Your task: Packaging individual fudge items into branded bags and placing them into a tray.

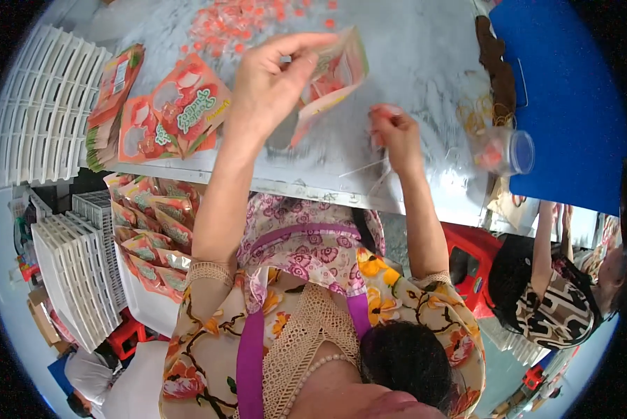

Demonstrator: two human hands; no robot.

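My left hand is raised over the table, its thumb and fingers pinched on the top edge of a printed pouch. The pouch is red, green and yellow and hangs tilted; its inside cannot be made out. Lower and to the right, my right hand has its fingertips closed on a small red piece in clear wrap, somewhat blurred. A gap separates the two hands. Beyond my left hand lies a loose pile of small red wrapped pieces.
Flat red pouches and a stack of them lie left on the marbled table. A clear jar and rubber bands are right, by a blue board. Filled pouches and white crates stand lower left. Another person is right.
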